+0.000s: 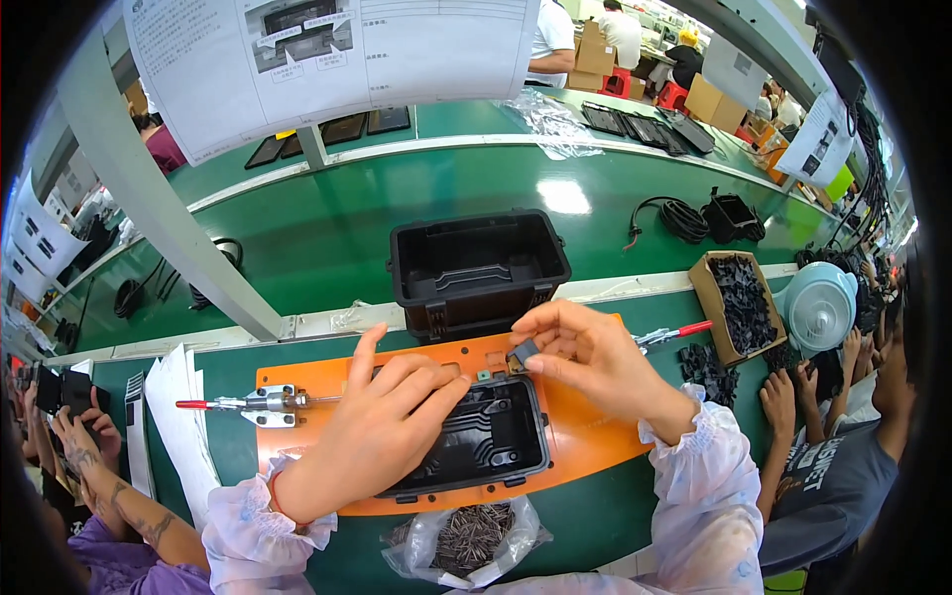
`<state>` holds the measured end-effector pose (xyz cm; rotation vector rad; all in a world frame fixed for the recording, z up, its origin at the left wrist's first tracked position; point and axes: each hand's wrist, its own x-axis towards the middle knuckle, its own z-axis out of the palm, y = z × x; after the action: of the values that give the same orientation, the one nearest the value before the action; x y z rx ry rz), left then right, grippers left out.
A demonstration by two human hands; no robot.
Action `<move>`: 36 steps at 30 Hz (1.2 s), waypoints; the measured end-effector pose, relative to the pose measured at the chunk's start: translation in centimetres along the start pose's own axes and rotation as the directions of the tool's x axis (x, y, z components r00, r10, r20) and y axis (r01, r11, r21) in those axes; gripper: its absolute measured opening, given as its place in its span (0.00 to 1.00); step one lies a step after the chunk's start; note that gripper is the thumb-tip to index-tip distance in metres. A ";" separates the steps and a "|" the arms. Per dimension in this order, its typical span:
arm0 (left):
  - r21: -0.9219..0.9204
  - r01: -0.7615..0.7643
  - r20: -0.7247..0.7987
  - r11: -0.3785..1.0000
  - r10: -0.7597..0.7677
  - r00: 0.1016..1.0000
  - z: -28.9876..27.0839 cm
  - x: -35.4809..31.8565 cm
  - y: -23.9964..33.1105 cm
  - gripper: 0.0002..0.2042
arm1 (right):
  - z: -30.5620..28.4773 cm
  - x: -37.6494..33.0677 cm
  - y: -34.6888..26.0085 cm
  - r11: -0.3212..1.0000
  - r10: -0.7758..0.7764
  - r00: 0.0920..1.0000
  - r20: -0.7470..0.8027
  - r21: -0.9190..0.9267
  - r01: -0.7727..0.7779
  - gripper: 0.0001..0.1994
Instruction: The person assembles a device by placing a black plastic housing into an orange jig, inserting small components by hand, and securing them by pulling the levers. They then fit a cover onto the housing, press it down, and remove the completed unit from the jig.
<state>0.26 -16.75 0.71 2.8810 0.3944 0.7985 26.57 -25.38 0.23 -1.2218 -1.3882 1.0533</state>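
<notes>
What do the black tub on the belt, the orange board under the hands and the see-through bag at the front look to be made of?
Black tub: likely moulded plastic, matte, with ribbed walls. Orange board: a smooth, rigid flat sheet, perhaps plastic or laminate; the exact material is unclear. Bag: thin clear plastic film, crinkled and shiny, with dark small parts showing through.

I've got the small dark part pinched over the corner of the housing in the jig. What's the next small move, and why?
Probably lower the small dark part onto the top right corner of the black housing and press it in. The right hand holds it just above that corner, while the left hand lies flat on the housing, steadying it in the orange jig. Whether it is lined up I cannot tell.
</notes>
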 end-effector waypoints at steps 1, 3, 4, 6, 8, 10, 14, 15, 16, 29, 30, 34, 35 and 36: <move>0.001 -0.007 0.014 1.000 0.007 1.000 0.2 0.0 -0.1 0.20 | -0.4 0.4 0.0 0.989 -0.036 0.999 0.004 -0.140 0.037 0.11; 0.004 -0.003 0.011 1.000 0.003 1.000 0.5 -0.1 -0.2 0.20 | -1.3 1.4 0.4 0.894 -0.209 0.978 0.016 -0.402 0.198 0.10; 0.009 0.000 0.005 1.000 0.000 1.000 0.5 -0.1 -0.3 0.19 | -1.6 1.7 0.2 0.895 -0.207 0.978 0.013 -0.400 0.195 0.10; 0.021 -0.007 0.019 1.000 0.007 1.000 0.4 -0.1 -0.5 0.18 | -1.8 2.2 -0.1 0.828 -0.244 0.958 0.149 -0.483 0.285 0.09; 0.035 -0.011 0.033 0.999 0.009 0.999 0.4 -0.1 -0.6 0.17 | -1.1 2.6 0.1 0.861 -0.202 0.969 0.143 -0.445 0.246 0.09; 0.037 -0.002 0.030 0.999 0.000 1.000 0.6 -0.1 -0.7 0.16 | -0.5 2.8 0.3 0.892 -0.155 0.978 0.138 -0.407 0.198 0.09; 0.022 -0.008 0.038 1.000 0.007 0.999 0.9 0.2 -0.9 0.16 | 0.5 2.8 0.9 0.969 0.005 0.999 0.040 -0.248 0.005 0.09; 0.019 -0.010 0.043 1.000 0.009 0.999 0.9 0.2 -0.9 0.16 | 0.7 2.8 1.2 0.976 0.025 1.000 0.018 -0.216 -0.021 0.08; 0.016 -0.013 0.049 1.000 0.012 0.999 0.9 0.1 -1.0 0.16 | 0.8 2.9 1.0 0.977 0.027 0.999 0.020 -0.212 -0.022 0.08; 0.019 -0.039 0.033 0.999 0.039 0.999 2.2 0.5 -0.9 0.16 | 1.0 2.6 0.5 0.931 -0.019 1.000 0.011 -0.365 0.022 0.08; 0.049 -0.073 0.010 0.996 0.072 0.997 2.4 0.6 -0.9 0.14 | 1.0 2.5 0.4 0.845 -0.137 0.990 0.030 -0.517 0.132 0.08; 0.074 -0.123 -0.003 0.990 0.124 0.992 2.9 0.7 -0.9 0.13 | 1.2 2.8 1.2 0.657 -0.385 0.915 0.124 -0.659 0.366 0.07; 0.073 -0.124 -0.004 0.990 0.125 0.992 3.0 0.7 -1.0 0.13 | 1.3 2.8 1.3 0.663 -0.374 0.921 0.112 -0.662 0.350 0.07; 0.064 -0.140 0.011 0.988 0.140 0.990 2.9 0.7 -1.1 0.15 | 1.3 2.7 1.3 0.670 -0.363 0.926 0.101 -0.662 0.335 0.07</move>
<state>2.13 -15.66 -1.57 2.9982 0.2227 0.8109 25.40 -22.52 -0.95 -1.3732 -1.9681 0.2281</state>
